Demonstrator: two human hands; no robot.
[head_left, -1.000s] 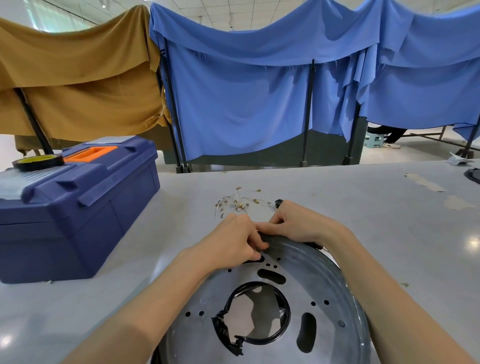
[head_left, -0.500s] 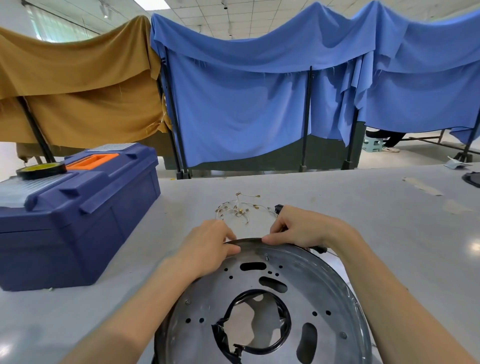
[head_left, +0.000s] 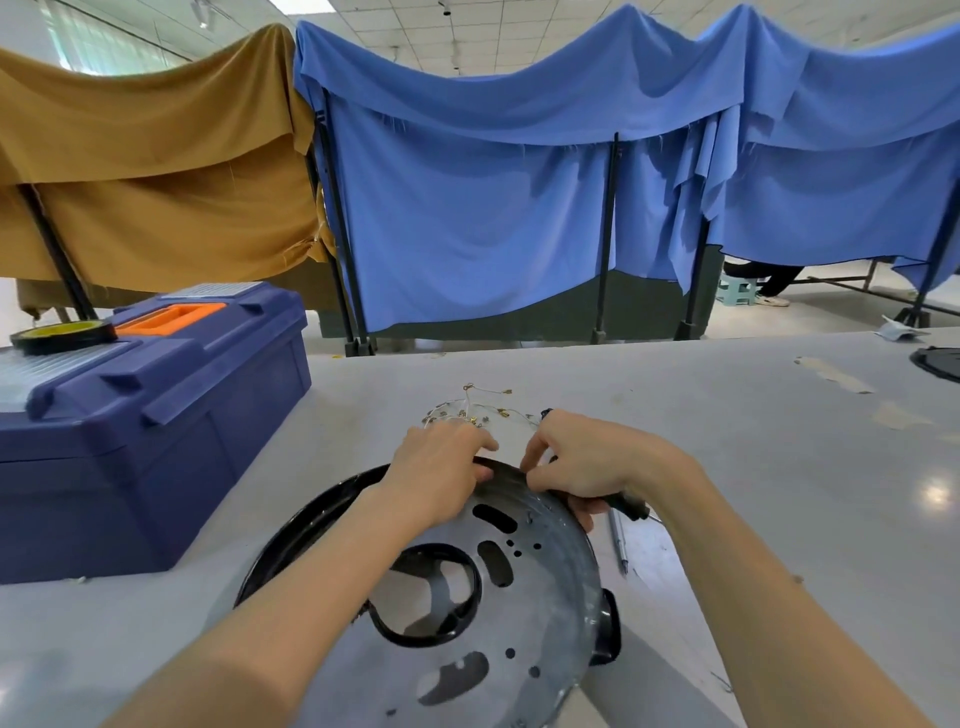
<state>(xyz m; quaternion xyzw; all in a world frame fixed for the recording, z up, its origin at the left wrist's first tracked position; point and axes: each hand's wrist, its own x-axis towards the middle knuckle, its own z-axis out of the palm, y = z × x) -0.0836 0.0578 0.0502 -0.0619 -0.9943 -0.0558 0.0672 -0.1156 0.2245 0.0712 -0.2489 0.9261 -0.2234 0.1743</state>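
Background: a grey table (head_left: 727, 441) in front of me, with a tan cloth (head_left: 145, 171) at 11 o'clock and a blue cloth (head_left: 467, 208) hung on frames from 12 to 2 o'clock.
Far left: a blue toolbox (head_left: 156, 415) at 9 o'clock of the work, with a tape roll (head_left: 62, 335) on its lid.
Work: a metal disc (head_left: 519, 597) lies tilted at the table's near middle, under both my hands.
My left hand (head_left: 441, 478): my fingers curl over the disc's far rim at 12 o'clock and grip it.
Beyond my knuckles: a wire tangle (head_left: 470, 410) on the table, just beside both hands.
My right hand (head_left: 587, 462): thumb and forefinger pinch the same rim at 1 o'clock, my other fingers tucked under the edge. Something dark pokes out below my palm; I cannot tell what.
Right of disc: a pen (head_left: 618, 540) at 3 o'clock.
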